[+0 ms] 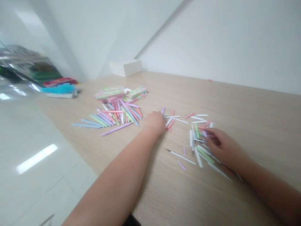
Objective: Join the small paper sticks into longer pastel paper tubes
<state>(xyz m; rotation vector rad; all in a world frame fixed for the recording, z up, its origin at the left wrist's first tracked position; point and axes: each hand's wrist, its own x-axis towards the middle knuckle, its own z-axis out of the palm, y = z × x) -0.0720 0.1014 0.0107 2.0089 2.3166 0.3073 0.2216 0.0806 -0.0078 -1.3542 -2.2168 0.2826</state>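
Note:
My left hand rests low over the table with its fingers curled; what its fingertips hold, if anything, is hidden. Just past it lie a purple pen piece, red pen barrels and thin white refills. My right hand is closed in a pinch on a small purple pen part, above a loose heap of pen parts. In that heap are white tubes, green barrels and dark-tipped refills. Between the hands lies a refill with small purple pieces.
Left of my left hand is a pile of pastel pens, with pink and green boxes behind it. A white box stands by the wall. A bright blue item lies at the table's far left, where the edge drops to a tiled floor.

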